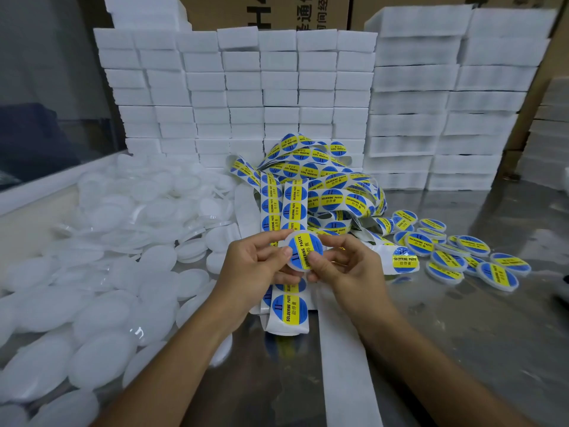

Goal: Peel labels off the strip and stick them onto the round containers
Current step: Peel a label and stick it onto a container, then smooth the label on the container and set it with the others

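Both hands hold one round white container [303,249] above the table's middle, with a blue and yellow label on its top. My left hand [257,266] grips its left edge, thumb on the label. My right hand [345,263] grips its right edge, thumb pressing the label's lower part. Below the hands hangs the label strip [289,306], its nearest label reading "SOLDERING PASTE". More of the strip lies tangled in a heap [320,186] behind the hands.
A big pile of unlabelled white containers [101,272] fills the left side. Several labelled containers [455,257] lie on the shiny metal table [462,334] at the right. Stacked white boxes [246,87] form a wall at the back. Empty backing strip [345,365] runs toward me.
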Available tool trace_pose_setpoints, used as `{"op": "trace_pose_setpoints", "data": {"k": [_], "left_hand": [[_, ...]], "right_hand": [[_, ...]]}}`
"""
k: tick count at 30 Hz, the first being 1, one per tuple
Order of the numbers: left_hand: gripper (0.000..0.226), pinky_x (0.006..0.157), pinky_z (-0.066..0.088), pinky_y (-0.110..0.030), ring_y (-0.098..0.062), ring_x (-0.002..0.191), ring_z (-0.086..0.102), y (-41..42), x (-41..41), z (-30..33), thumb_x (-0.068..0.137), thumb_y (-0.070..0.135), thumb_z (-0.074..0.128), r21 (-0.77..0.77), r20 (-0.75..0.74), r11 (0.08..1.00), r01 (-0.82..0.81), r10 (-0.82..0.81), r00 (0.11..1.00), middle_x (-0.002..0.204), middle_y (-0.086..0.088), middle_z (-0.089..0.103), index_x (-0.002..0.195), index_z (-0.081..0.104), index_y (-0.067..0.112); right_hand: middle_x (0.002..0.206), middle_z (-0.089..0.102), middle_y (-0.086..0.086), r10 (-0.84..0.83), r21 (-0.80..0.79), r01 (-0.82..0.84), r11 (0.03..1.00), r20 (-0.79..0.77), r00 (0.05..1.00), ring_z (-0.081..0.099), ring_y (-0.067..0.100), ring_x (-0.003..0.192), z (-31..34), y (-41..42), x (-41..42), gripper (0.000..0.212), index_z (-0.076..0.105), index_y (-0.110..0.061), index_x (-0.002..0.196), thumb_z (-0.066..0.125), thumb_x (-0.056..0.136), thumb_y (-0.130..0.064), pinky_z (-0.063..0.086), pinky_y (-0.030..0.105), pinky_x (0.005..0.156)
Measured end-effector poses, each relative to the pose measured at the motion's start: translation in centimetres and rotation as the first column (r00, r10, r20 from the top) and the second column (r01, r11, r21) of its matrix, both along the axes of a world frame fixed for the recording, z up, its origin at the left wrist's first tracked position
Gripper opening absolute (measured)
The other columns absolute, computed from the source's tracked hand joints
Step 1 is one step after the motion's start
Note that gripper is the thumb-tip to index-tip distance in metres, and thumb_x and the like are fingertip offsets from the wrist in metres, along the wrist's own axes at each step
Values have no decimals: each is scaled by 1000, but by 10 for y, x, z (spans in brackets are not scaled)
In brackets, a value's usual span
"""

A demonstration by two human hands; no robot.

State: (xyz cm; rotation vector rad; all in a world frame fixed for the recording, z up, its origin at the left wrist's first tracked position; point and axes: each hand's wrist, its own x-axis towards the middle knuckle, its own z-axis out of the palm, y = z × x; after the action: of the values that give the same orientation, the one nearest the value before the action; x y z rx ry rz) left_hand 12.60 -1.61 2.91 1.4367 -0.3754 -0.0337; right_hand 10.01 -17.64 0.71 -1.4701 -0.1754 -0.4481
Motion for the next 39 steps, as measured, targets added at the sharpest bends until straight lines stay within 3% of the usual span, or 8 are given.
{"op": "trace_pose_setpoints", "data": {"k": [11, 16, 20, 23, 26, 29, 34, 39], "left_hand": [[15, 42, 49, -23, -16, 45, 62, -7, 0, -7, 94, 21, 61, 138, 175, 979, -151, 126, 977, 74, -3, 74, 101, 74, 21], [12, 37, 45, -24, -22, 38, 57, -6, 0, -8, 94, 23, 62, 98, 144, 974, -203, 188, 972, 58, -9, 67, 97, 73, 20], [8, 40, 47, -23, -20, 38, 56, -6, 0, -6, 91, 18, 66, 52, 104, 978, -204, 198, 975, 66, -6, 70, 94, 74, 21], [16, 43, 48, -24, -15, 41, 55, -6, 0, -5, 93, 15, 64, 88, 71, 983, -163, 157, 985, 71, -2, 73, 94, 73, 28], [23, 46, 48, -24, -15, 46, 55, -4, 0, -4, 97, 10, 57, 104, 18, 986, -130, 129, 992, 72, -2, 74, 100, 72, 27], [21, 44, 45, -22, -20, 51, 51, -1, 2, -4, 97, 11, 56, 88, 12, 988, -126, 125, 992, 74, -2, 74, 105, 72, 23], [13, 43, 45, -20, -16, 46, 56, 1, 3, -3, 85, 14, 73, 33, 31, 994, -100, 99, 995, 75, -7, 74, 96, 66, 13], [43, 70, 58, -25, -16, 90, 73, 4, 3, -3, 74, -3, 78, 70, 18, 997, 41, -42, 999, 102, -1, 76, 109, 69, 21]], "right_hand": [[69, 71, 12, 53, 9, -53, 999, -74, 996, 59, 16, 48, 2, 5, -3, 25, 74, -11, 87, 60, 95, -30, 50, 23, 50], [69, 74, 1, 74, -29, -74, 997, -15, 997, 62, 8, 57, 0, 6, -4, 19, 73, -23, 91, 61, 94, -8, 54, 21, 62], [87, 73, 13, 102, -73, -105, 992, -40, 994, 68, 31, 76, -1, 11, -4, 48, 65, -19, 117, 78, 77, 2, 59, 42, 83], [105, 64, 35, 98, -90, -103, 991, -57, 994, 69, 39, 82, 1, 13, -5, 66, 61, -18, 125, 85, 65, -5, 56, 53, 88], [93, 70, 28, 127, -76, -133, 988, -73, 989, 72, 33, 81, 2, 10, -5, 69, 58, -10, 129, 80, 64, -11, 57, 51, 87], [77, 74, 11, 196, -12, -197, 980, -43, 980, 74, 29, 78, 2, 7, -4, 49, 56, -4, 130, 65, 83, 8, 61, 40, 81], [79, 75, 18, 193, 75, -191, 979, -25, 981, 74, 22, 68, 7, 3, -6, 29, 58, -2, 125, 50, 96, 3, 59, 29, 69], [82, 73, 19, 75, -20, -76, 997, -45, 996, 72, 22, 65, 5, 4, -6, 35, 63, -15, 116, 73, 84, -3, 57, 27, 61]]}}
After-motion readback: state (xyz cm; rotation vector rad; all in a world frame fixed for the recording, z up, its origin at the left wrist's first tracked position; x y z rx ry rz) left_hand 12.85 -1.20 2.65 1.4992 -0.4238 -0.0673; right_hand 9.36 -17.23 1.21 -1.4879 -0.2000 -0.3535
